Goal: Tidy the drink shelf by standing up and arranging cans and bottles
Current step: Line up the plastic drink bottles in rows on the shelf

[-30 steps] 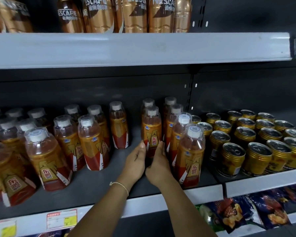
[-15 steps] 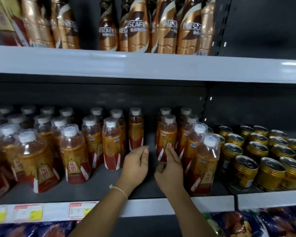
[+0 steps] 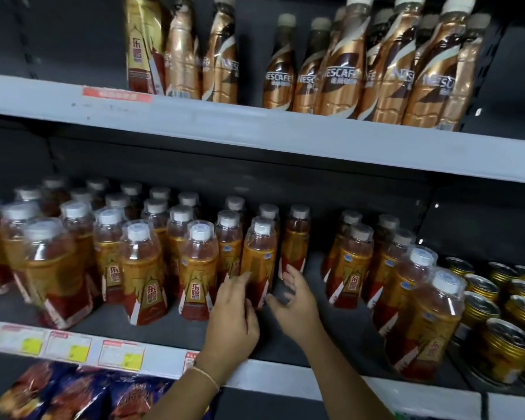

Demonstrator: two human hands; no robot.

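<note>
Bottle [image 3: 259, 262]: upright on shelf [image 3: 176, 328], front of its row. Left hand [image 3: 232, 319]: fingers straight, touching bottle's lower left side, grip released. Right hand [image 3: 297, 304]: just right of bottle, fingers spread, grip released, grasping nothing. Cans [image 3: 482, 301]: far right of bottle.

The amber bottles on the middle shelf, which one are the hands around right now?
The front bottle with the white cap, at the right end of the left group. Left hand touches its label; right hand reaches beside its base.

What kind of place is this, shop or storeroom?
Most likely a shop's drinks aisle: price tags on the shelf edge, rows of identical amber bottles, gold cans and Nescafe bottles above.
</note>
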